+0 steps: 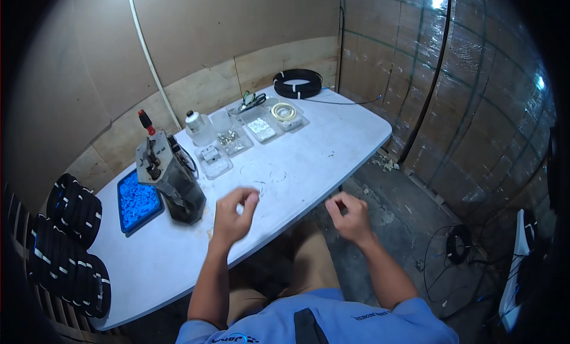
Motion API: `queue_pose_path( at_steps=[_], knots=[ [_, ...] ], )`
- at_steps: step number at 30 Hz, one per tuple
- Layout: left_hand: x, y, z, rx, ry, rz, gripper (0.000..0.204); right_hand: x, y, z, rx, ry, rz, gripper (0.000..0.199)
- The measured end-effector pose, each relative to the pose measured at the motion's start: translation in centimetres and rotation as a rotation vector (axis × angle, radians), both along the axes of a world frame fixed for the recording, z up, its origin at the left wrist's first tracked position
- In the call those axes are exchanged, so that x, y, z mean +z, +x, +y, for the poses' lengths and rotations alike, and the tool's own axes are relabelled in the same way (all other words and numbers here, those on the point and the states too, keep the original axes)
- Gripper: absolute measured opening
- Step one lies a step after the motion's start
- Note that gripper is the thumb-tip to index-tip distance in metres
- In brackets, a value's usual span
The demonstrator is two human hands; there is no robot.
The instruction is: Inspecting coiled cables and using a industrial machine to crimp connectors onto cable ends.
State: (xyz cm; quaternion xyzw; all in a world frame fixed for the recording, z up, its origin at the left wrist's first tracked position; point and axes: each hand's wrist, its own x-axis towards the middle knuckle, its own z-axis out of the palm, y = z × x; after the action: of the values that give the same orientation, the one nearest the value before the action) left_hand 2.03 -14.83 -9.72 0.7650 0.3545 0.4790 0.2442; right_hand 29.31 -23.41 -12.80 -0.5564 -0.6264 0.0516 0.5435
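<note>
Looks like a pause between handlings. Your left hand is over the near part of the counter, fingers curled toward the thumb in a loose ring; your right hand, also curled, is off the near edge, to the right. Nothing shows in either; can't tell whether the tips pinch anything fine. Any pick-up from here would call for uncurling them.

Nearest thing: grey metal bench machine, left of your left hand, angular casing, dull finish. Farther left, shallow blue plastic tray heaped with small blue pieces. Far side: round black cable coil.
</note>
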Motion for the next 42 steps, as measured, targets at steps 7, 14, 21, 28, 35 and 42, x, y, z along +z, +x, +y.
queue_pose_path(
  at_steps=[7,14,21,28,35,42],
  knots=[
    [0.2,7.1,16.2,-0.103,-0.152,-0.098,0.027,-5.4,2.7,14.3,-0.021,-0.195,0.263,0.023],
    [-0.1,16.2,39.2,-0.04,-0.215,-0.016,0.033,-3.0,11.2,34.6,-0.118,-0.238,0.268,0.023],
    [-1.7,24.0,53.9,0.202,-0.387,0.019,0.043,-0.6,19.2,52.2,-0.278,-0.279,0.108,0.03],
    [-5.3,29.0,64.5,0.381,-0.813,0.056,0.083,0.0,25.3,67.8,-0.58,-0.498,0.213,0.069],
    [-6.0,29.4,67.7,0.355,-1.034,-0.038,0.055,-0.9,26.6,70.6,-0.424,-0.833,0.085,0.078],
    [-5.9,30.5,66.0,0.311,-0.975,-0.386,0.029,-1.6,28.4,69.8,-0.381,-0.76,0.141,0.067]
  ],
)
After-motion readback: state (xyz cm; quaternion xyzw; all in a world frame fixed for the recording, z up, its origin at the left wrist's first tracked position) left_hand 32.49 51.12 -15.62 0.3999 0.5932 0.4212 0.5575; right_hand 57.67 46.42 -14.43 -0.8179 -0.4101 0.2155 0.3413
